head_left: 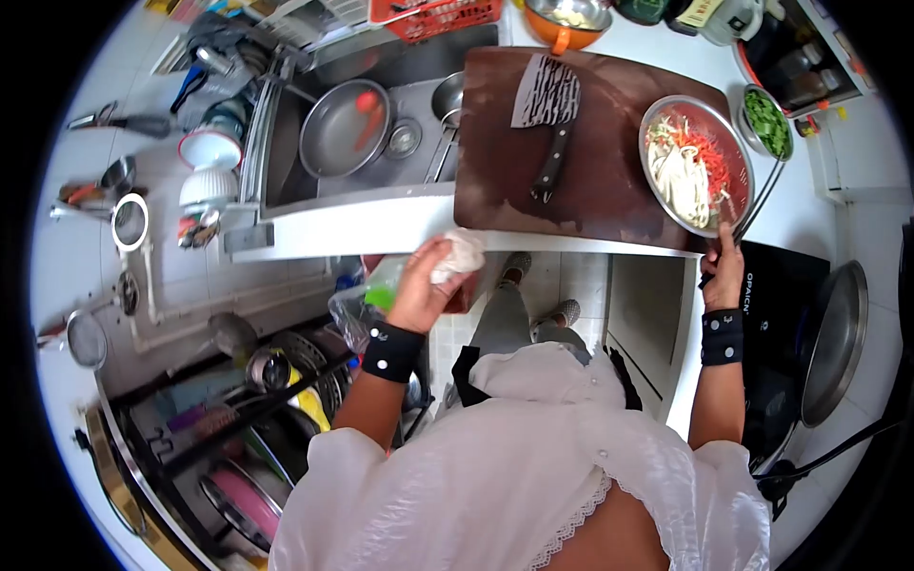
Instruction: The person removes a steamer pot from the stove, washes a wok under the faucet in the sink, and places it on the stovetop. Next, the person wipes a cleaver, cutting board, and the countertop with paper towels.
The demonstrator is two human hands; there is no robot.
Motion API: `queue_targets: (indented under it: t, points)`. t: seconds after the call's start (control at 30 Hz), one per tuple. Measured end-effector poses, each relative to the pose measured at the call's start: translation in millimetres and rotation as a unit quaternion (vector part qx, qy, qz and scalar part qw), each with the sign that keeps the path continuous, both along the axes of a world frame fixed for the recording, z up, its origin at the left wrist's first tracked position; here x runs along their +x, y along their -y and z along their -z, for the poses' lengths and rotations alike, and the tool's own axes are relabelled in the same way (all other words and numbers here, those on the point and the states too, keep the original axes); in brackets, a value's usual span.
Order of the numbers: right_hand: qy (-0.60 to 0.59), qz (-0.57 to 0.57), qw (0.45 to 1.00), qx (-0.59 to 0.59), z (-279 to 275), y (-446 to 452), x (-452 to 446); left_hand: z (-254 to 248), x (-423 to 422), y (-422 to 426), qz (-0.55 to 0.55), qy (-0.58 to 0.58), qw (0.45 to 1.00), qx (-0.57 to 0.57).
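Note:
My left hand (421, 285) is closed around a crumpled white cloth (459, 255), held just in front of the counter edge. My right hand (725, 276) is closed at the near rim of a metal colander (743, 162), with dark chopsticks (762, 202) beside its fingers. Inside the colander lie pale mushroom strips (681, 181) and shredded red and green vegetables (703, 147). The colander rests on the right part of a brown cutting board (609, 190). A cleaver (550, 119) with a black handle lies on the board, left of the colander.
At the left is a sink (419, 105) holding a metal bowl (345, 128) and a ladle. An orange bowl (568, 24) stands behind the board. Chopped greens (764, 119) sit in a small bowl at right. A pan (835, 343) lies beyond the black cooktop (776, 285).

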State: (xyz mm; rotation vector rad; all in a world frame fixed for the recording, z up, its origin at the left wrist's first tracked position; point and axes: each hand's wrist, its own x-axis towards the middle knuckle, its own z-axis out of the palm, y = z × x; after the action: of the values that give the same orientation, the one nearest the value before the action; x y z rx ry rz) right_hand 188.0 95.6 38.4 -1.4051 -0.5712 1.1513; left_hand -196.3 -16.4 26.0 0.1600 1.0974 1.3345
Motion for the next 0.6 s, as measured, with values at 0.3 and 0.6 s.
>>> queue_targets:
  t: [0.3,0.6]
  points:
    - [0.321,-0.032,0.945,0.058,7,66,-40,-19,-82,16,-0.151,-0.144,0.976,0.063]
    - [0.566,-0.139,0.805,0.115,27,27,-149,45,-235,-108,-0.113,-0.297,0.948,0.017]
